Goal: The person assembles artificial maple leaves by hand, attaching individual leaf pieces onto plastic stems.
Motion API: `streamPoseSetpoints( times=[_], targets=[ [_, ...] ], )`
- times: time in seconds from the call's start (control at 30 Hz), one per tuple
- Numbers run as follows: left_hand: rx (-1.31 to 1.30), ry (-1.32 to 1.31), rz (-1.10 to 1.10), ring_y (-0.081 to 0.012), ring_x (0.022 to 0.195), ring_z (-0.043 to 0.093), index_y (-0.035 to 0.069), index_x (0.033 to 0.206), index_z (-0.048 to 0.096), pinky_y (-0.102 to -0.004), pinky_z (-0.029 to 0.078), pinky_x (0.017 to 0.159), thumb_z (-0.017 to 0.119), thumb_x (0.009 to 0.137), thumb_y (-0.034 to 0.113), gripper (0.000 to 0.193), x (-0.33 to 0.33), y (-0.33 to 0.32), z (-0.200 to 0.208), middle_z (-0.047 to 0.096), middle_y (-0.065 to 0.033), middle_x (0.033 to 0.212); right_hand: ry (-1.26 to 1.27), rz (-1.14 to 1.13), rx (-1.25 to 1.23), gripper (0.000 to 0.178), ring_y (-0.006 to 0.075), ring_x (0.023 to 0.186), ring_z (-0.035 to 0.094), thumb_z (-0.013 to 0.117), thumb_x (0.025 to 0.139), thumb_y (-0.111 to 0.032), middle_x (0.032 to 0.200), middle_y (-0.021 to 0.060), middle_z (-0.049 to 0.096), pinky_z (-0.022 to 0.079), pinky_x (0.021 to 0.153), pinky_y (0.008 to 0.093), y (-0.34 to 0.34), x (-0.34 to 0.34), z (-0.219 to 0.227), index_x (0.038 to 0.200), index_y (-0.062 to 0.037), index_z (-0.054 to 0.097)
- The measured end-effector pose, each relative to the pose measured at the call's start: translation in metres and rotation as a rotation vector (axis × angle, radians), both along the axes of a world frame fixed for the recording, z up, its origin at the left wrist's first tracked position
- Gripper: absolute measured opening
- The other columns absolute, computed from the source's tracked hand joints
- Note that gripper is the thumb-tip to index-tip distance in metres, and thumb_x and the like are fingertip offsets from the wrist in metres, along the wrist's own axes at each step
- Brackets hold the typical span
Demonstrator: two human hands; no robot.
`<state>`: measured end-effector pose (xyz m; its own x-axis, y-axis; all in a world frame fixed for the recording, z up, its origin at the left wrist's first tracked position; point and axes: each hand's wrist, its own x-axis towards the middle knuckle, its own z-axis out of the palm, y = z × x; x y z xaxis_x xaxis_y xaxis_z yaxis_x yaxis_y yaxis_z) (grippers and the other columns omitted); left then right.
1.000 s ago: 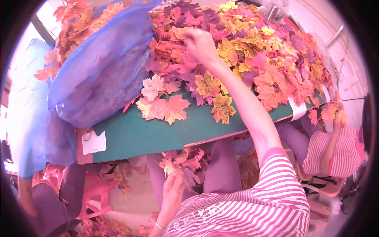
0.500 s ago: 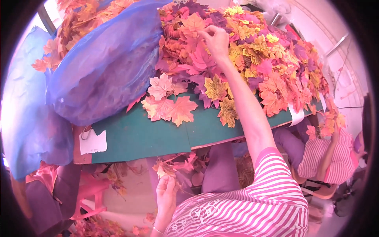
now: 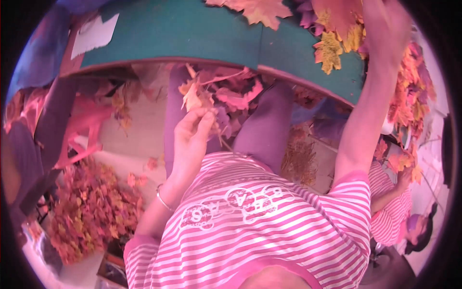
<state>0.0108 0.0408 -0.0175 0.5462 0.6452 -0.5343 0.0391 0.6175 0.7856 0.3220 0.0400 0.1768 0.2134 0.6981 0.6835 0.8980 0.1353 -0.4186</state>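
Note:
My left hand [image 3: 191,137] is closed, thumb and fingers pinched on an artificial maple leaf spray [image 3: 193,98] in front of my lap. More pink and orange leaves of the bunch [image 3: 236,96] hang over my thighs, below the table edge. My right hand [image 3: 387,24] is up at the top right over the table, smeared by motion, its fingers unclear. Beside it is a large blurred reddish leaf [image 3: 339,14]; whether I hold it does not show. A yellow leaf [image 3: 330,52] lies near the table edge.
The green table [image 3: 183,33] carries a white paper tag [image 3: 95,34] at left. A leaf heap [image 3: 91,207] lies on the floor at lower left, near a pink stool [image 3: 84,130]. Another person in a striped shirt [image 3: 387,207] sits at right, holding orange leaves [image 3: 402,161].
The view has tilted down toward my lap, so the table sits higher in the picture. My right hand has left the pink leaf pile and moved right; my left hand still pinches its leaf spray.

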Motion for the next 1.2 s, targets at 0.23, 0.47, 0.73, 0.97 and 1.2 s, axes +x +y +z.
streamPoseSetpoints(
  times=[0.23,0.47,0.73,0.97,1.2],
  targets=[
    [-0.009,-0.127,-0.094,-0.0057,0.083,0.061,0.001,0.111,0.065,-0.0243,0.054,0.077,0.058,0.105,0.013,0.015,0.000,-0.009,0.004,0.067,-0.0007,0.097,0.649,0.560,-0.498,0.017,0.0323,0.081,0.062,0.070,0.088,-0.005,0.088,0.0117,0.059,0.051,0.069,0.0386,-0.075,-0.142,-0.105,0.100,-0.0018,0.058],
    [-0.173,-0.254,-0.087,-0.0075,0.089,0.063,0.000,0.117,0.065,-0.0247,0.053,0.081,0.057,0.107,0.018,0.022,-0.002,-0.018,0.008,0.068,-0.0015,0.103,0.658,0.329,-0.521,0.020,0.0245,0.079,0.065,0.072,0.086,-0.001,0.088,0.0110,0.062,0.052,0.070,0.0337,-0.112,-0.149,-0.155,0.102,0.0012,0.061],
    [-0.319,-0.335,-0.002,-0.0087,0.093,0.061,0.002,0.117,0.065,-0.0250,0.051,0.088,0.058,0.106,0.018,0.021,-0.002,-0.027,0.008,0.067,-0.0016,0.104,1.374,0.082,-0.516,0.016,0.0083,0.085,0.066,0.076,0.085,0.003,0.093,0.0036,0.069,0.055,0.079,0.0239,-0.120,-0.164,-0.158,0.098,0.0018,0.067],
    [-0.340,-0.420,0.040,-0.0085,0.088,0.059,0.001,0.116,0.065,-0.0267,0.051,0.087,0.059,0.106,0.019,0.021,-0.002,-0.024,0.005,0.065,-0.0010,0.101,1.460,0.020,-0.360,0.014,0.0080,0.088,0.066,0.073,0.087,0.006,0.094,0.0033,0.068,0.056,0.079,0.0240,-0.123,-0.181,-0.165,0.098,0.0026,0.066],
    [-0.232,-0.353,0.012,-0.0086,0.085,0.057,0.000,0.116,0.065,-0.0248,0.048,0.085,0.059,0.106,0.017,0.021,0.000,-0.028,0.007,0.065,-0.0014,0.097,1.405,-0.061,-0.378,0.014,0.0078,0.086,0.067,0.072,0.089,0.006,0.094,0.0030,0.068,0.056,0.078,0.0234,-0.120,-0.188,-0.158,0.100,0.0027,0.065]
  ],
)
